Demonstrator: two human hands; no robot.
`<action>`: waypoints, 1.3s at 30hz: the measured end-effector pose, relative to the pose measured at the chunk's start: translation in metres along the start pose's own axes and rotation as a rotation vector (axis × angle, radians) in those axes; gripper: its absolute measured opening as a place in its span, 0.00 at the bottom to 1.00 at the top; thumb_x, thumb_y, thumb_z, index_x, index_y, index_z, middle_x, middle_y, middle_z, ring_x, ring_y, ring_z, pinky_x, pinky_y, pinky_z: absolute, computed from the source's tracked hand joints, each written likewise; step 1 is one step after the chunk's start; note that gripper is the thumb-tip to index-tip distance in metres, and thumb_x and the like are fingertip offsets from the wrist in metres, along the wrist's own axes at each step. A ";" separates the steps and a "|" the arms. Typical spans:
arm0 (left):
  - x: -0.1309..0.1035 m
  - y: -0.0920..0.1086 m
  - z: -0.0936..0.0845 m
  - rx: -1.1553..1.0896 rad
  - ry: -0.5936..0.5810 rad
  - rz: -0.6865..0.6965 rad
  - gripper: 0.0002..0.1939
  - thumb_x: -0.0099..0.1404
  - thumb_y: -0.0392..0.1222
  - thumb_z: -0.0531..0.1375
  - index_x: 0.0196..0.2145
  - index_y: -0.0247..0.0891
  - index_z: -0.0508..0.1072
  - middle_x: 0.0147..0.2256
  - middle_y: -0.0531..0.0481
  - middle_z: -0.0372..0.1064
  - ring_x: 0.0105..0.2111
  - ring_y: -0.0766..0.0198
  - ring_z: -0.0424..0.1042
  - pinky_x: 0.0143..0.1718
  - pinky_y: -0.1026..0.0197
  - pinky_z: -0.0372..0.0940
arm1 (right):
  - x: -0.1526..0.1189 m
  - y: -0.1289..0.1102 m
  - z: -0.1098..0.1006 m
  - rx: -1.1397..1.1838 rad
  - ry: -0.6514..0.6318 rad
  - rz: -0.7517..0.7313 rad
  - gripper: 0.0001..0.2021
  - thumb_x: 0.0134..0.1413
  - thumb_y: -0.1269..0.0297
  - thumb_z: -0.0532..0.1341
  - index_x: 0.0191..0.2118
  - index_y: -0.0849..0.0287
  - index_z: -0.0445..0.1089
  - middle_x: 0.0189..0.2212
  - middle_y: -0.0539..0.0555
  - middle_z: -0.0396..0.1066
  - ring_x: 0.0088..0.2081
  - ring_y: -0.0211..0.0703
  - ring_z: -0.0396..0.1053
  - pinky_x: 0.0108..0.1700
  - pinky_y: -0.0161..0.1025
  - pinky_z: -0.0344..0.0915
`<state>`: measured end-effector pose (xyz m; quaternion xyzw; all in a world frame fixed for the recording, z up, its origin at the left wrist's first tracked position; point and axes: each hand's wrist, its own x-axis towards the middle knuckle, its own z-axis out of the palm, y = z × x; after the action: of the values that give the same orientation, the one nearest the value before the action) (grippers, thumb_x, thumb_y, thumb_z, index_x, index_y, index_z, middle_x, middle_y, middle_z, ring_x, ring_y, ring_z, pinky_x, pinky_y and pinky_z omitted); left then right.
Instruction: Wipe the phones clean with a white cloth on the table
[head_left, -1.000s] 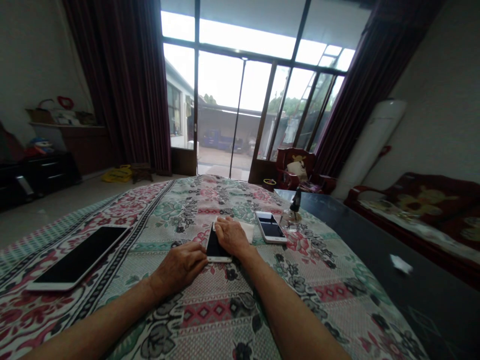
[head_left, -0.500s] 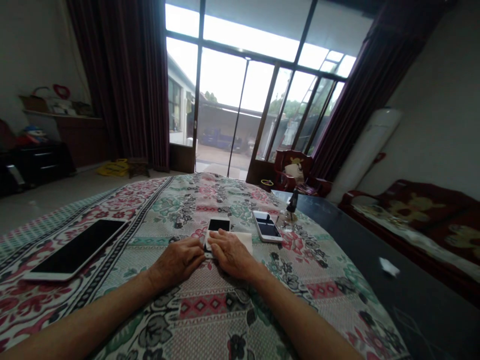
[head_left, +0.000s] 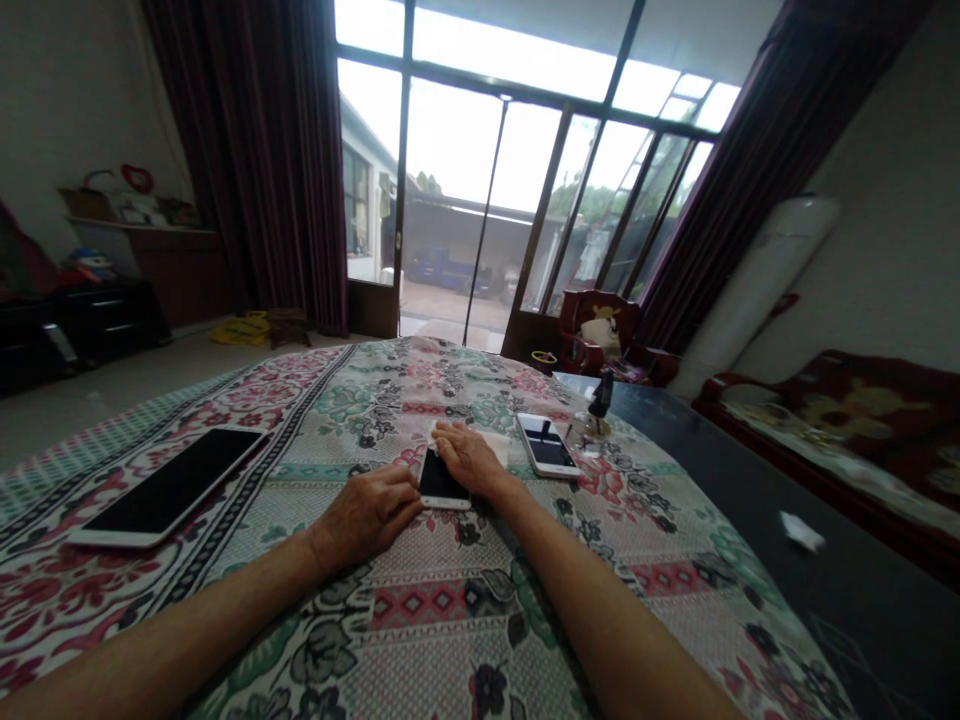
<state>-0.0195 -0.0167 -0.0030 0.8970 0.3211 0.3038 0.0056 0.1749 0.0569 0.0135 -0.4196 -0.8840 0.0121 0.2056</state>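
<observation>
A white-framed smartphone [head_left: 444, 482] with a dark screen lies on the flowered tablecloth [head_left: 420, 640] in front of me. The curled fingers of my left hand [head_left: 371, 510] grip its lower left edge. My right hand [head_left: 469, 455] presses a thin white cloth [head_left: 498, 446] onto the phone's upper part, fingers close together. The cloth sticks out on the right side of that hand and at the phone's top edge. A second white phone [head_left: 548, 447] lies face up just to the right.
At the left lies a large white tablet [head_left: 176, 487], screen up. A clear bottle with a black top [head_left: 601, 396] stands beyond the second phone. A crumpled white tissue [head_left: 802, 532] rests on the dark surface [head_left: 757, 510] at the right. A wooden sofa [head_left: 832, 420] stands farther right.
My right hand has slid with the cloth toward the phone's far end, uncovering the lower screen. My left hand still grips the phone's edge. The view has shifted slightly.
</observation>
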 end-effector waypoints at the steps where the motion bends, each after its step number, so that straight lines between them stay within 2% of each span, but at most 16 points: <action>1: 0.000 0.000 0.000 0.002 0.000 0.001 0.13 0.69 0.40 0.52 0.32 0.35 0.75 0.32 0.47 0.70 0.34 0.63 0.70 0.38 0.60 0.67 | 0.002 0.003 0.002 0.011 0.007 0.003 0.16 0.66 0.68 0.46 0.46 0.58 0.70 0.51 0.56 0.69 0.54 0.44 0.62 0.55 0.40 0.55; 9: 0.001 0.002 -0.001 0.019 0.011 0.017 0.12 0.69 0.38 0.53 0.31 0.34 0.74 0.31 0.47 0.70 0.34 0.63 0.70 0.37 0.61 0.68 | 0.018 0.021 0.012 0.086 0.053 0.010 0.17 0.66 0.68 0.45 0.43 0.59 0.72 0.48 0.56 0.71 0.52 0.43 0.64 0.53 0.39 0.57; 13: 0.001 0.002 -0.001 0.020 0.019 0.021 0.12 0.69 0.38 0.53 0.31 0.34 0.74 0.32 0.46 0.70 0.34 0.62 0.70 0.38 0.60 0.68 | 0.021 0.021 0.013 0.077 0.046 0.034 0.17 0.67 0.68 0.45 0.44 0.58 0.72 0.47 0.55 0.72 0.51 0.42 0.65 0.53 0.38 0.58; 17: 0.001 0.002 0.000 0.016 0.022 0.022 0.12 0.68 0.38 0.53 0.30 0.34 0.73 0.32 0.46 0.70 0.34 0.62 0.70 0.37 0.60 0.68 | 0.017 0.018 0.012 0.051 0.058 0.001 0.17 0.66 0.66 0.46 0.47 0.57 0.71 0.50 0.55 0.71 0.54 0.42 0.64 0.55 0.39 0.57; 25: 0.001 0.001 0.000 -0.025 0.022 0.007 0.11 0.68 0.37 0.53 0.30 0.34 0.72 0.32 0.47 0.69 0.34 0.64 0.69 0.37 0.61 0.67 | 0.014 0.019 0.005 0.013 -0.031 -0.067 0.21 0.67 0.65 0.42 0.51 0.61 0.70 0.54 0.58 0.68 0.58 0.43 0.61 0.60 0.42 0.53; 28: 0.001 0.001 0.001 -0.025 0.016 -0.001 0.11 0.68 0.37 0.53 0.30 0.34 0.72 0.32 0.46 0.69 0.34 0.63 0.69 0.38 0.60 0.67 | 0.010 0.015 0.001 0.009 -0.047 -0.118 0.20 0.67 0.66 0.42 0.47 0.59 0.71 0.52 0.57 0.70 0.56 0.43 0.63 0.59 0.42 0.55; 32: 0.001 0.001 0.002 -0.013 0.016 -0.005 0.11 0.68 0.37 0.54 0.29 0.34 0.72 0.31 0.46 0.69 0.34 0.62 0.68 0.38 0.60 0.67 | 0.000 0.000 -0.013 0.007 -0.048 -0.174 0.19 0.67 0.68 0.44 0.40 0.60 0.72 0.45 0.58 0.73 0.49 0.42 0.68 0.53 0.39 0.58; 36: 0.001 0.001 0.001 -0.004 0.014 -0.008 0.11 0.68 0.36 0.54 0.29 0.34 0.72 0.31 0.46 0.69 0.34 0.62 0.69 0.37 0.60 0.67 | -0.009 -0.013 -0.023 -0.014 -0.068 -0.192 0.15 0.63 0.70 0.51 0.29 0.61 0.72 0.31 0.54 0.74 0.36 0.39 0.69 0.43 0.35 0.60; 39: 0.001 0.002 0.001 -0.006 0.011 -0.011 0.11 0.67 0.36 0.54 0.29 0.34 0.72 0.31 0.46 0.69 0.34 0.62 0.69 0.37 0.60 0.66 | -0.011 -0.015 -0.022 0.027 -0.005 -0.158 0.12 0.58 0.72 0.56 0.26 0.60 0.73 0.30 0.53 0.74 0.35 0.38 0.69 0.42 0.34 0.60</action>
<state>-0.0173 -0.0175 -0.0026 0.8935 0.3251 0.3098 0.0080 0.1782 0.0359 0.0323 -0.3460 -0.9146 0.0087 0.2093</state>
